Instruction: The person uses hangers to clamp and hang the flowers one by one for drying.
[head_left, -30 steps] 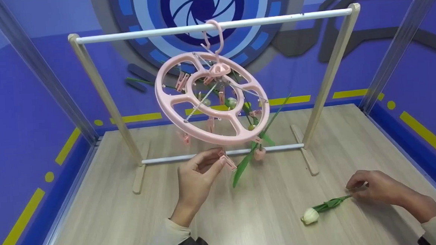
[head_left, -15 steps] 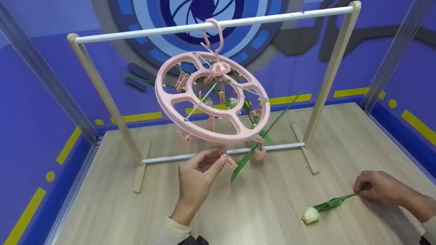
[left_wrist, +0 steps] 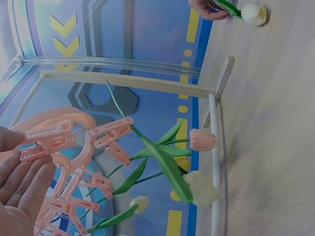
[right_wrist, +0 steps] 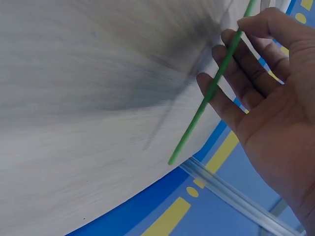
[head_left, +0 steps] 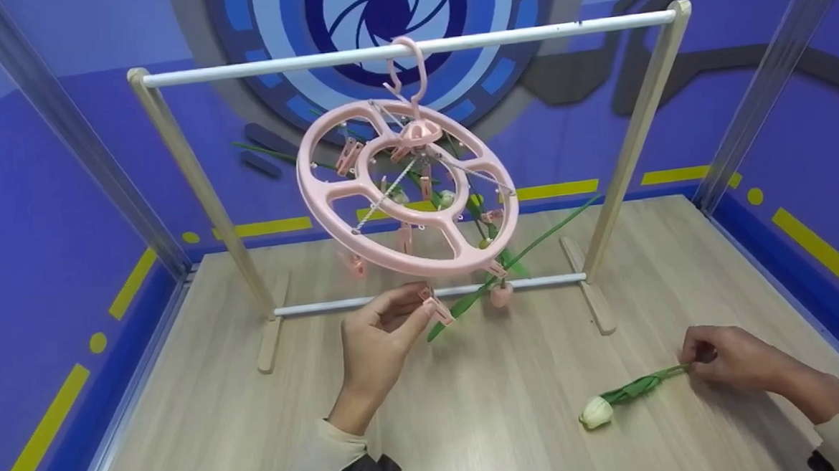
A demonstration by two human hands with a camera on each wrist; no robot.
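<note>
Thumb and fingers of my left hand point(head_left: 376, 349) pinch a pink clothes peg point(head_left: 438, 310) at the front of a round pink peg hanger point(head_left: 421, 265). In the left wrist view this peg point(left_wrist: 49, 140) sits between thumb and fingertips with no flower in it. Low on the right, my right hand point(head_left: 746, 363) pinches the stem end of a white tulip point(head_left: 596, 413), whose head points left, just over or on the table. The right wrist view shows the green stem point(right_wrist: 194, 125) running across the fingers, held under the thumb.
The hanger hooks over the white top rail point(head_left: 545, 33) of a wooden-legged rack. Other pegs dangle from it, several holding tulips, among them a pink tulip point(head_left: 501, 295) with a long stem sticking out right. Blue printed walls enclose the wooden table point(head_left: 472, 419).
My right hand has shifted slightly right along the white tulip's stem. A hanging tulip has swung, its stem tip going right and down and its leaf left. My left hand stays put.
</note>
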